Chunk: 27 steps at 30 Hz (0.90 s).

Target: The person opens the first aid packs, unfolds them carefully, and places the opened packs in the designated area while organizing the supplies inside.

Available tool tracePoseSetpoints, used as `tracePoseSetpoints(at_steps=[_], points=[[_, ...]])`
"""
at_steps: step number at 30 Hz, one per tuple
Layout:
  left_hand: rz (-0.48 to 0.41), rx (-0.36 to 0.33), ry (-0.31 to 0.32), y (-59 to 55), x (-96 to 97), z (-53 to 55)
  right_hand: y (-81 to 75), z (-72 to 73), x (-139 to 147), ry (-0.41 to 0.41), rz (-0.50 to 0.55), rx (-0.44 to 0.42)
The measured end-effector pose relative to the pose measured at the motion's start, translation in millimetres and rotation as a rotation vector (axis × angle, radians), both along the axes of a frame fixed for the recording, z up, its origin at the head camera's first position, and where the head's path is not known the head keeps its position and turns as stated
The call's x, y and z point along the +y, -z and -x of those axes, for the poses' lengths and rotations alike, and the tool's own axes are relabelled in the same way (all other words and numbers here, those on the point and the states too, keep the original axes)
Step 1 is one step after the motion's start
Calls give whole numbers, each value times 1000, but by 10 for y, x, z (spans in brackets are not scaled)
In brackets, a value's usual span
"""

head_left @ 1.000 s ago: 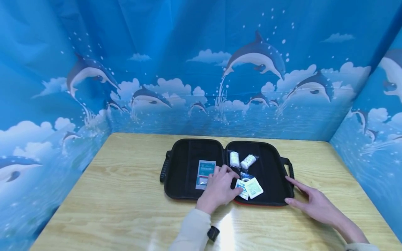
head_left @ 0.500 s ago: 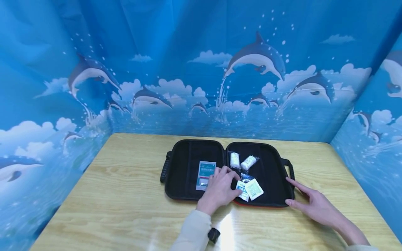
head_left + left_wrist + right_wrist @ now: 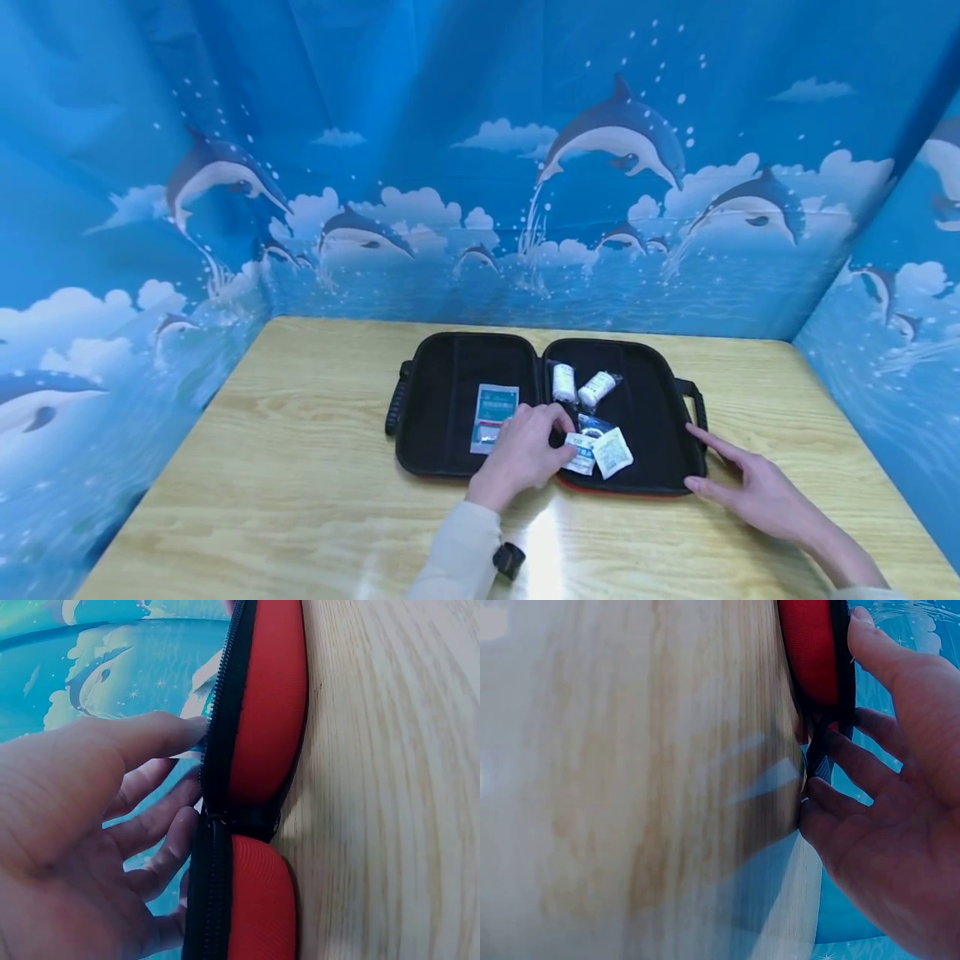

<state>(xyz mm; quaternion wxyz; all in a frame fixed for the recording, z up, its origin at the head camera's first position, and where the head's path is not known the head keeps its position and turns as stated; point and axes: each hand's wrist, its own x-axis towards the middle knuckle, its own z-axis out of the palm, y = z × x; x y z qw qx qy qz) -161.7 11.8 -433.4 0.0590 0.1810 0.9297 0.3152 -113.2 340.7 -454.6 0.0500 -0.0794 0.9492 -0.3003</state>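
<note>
A black-lined case point(image 3: 645, 417) with a red shell lies spread flat on the table. My left hand point(image 3: 521, 450) reaches over its hinge, thumb and index finger pinching the edge of a blue-and-white packet point(image 3: 581, 457) in the right half. A pale square packet point(image 3: 612, 454) overlaps it, with a dark blue packet point(image 3: 594, 425) behind. Two white wrapped rolls point(image 3: 564, 383) lie farther back. My right hand point(image 3: 757, 492) touches the case's right edge by the handle point(image 3: 699, 407); in the right wrist view its thumb is on the zipped rim point(image 3: 844, 667), fingers fairly straight.
In the case's left half lies a green-and-white packet point(image 3: 495, 408), partly behind the left hand. Another handle point(image 3: 397, 400) is on the left side. A small black object point(image 3: 508, 560) is beside the left sleeve. A dolphin-print backdrop point(image 3: 465, 167) encloses the wooden table point(image 3: 300, 467).
The blue-and-white packet has turned slightly under the left fingers, and the pale square packet has shifted a little right and tilted. The right hand stays at the case's edge.
</note>
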Motion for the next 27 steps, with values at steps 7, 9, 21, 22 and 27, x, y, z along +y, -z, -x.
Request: tracePoseSetpoints(at_steps=[7,9,21,22,27], points=[[-126,-28,-21,4,-22,27,1,-1,2,6,6,-20],[-171,-42,-26,6,-34,35,4,1,0,6,3,-18],[-378,-30,-61,43,-124,80,1,3,-6,5,-3,-20],[-383,-24,-65,42,-133,80,0,3,-6,5,-3,-19],[-405,-15,-83,22,-172,78,-1,0,-7,5,0,-15]])
